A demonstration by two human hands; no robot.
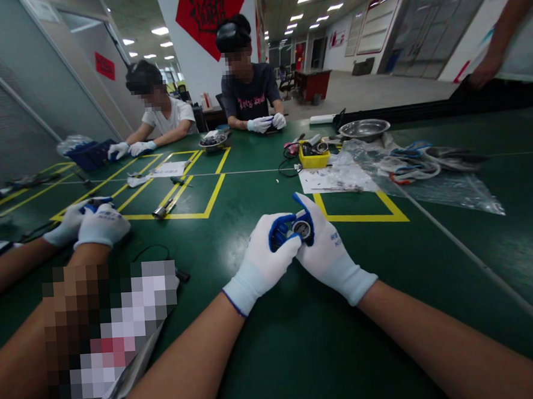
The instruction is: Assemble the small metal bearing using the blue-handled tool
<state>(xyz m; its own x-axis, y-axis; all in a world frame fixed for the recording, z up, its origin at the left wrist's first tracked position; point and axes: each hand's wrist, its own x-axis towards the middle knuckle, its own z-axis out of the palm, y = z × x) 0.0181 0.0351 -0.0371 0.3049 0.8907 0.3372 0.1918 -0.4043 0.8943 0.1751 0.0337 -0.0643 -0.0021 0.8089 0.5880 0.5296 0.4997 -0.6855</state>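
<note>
In front of me, above the green table, a small round part (301, 229) with a silvery rim and a dark, patterned face is held between both hands. My left hand (265, 251), in a white glove with blue-coated fingers, is closed, its thumb against the part's lower left side. My right hand (327, 244), gloved the same way, curls around the right side of the part, with its index finger raised above it. Gloved fingers hide the back and edges of the part, so its exact kind cannot be made out.
A yellow bin (314, 158) of parts stands ahead on the right, near a white sheet (328, 181), a clear plastic bag (460, 190) and a steel bowl (364, 130). Left lie a screwdriver (178, 181) and a metal cylinder (159, 212). A co-worker's gloved hands (99, 225) work close by.
</note>
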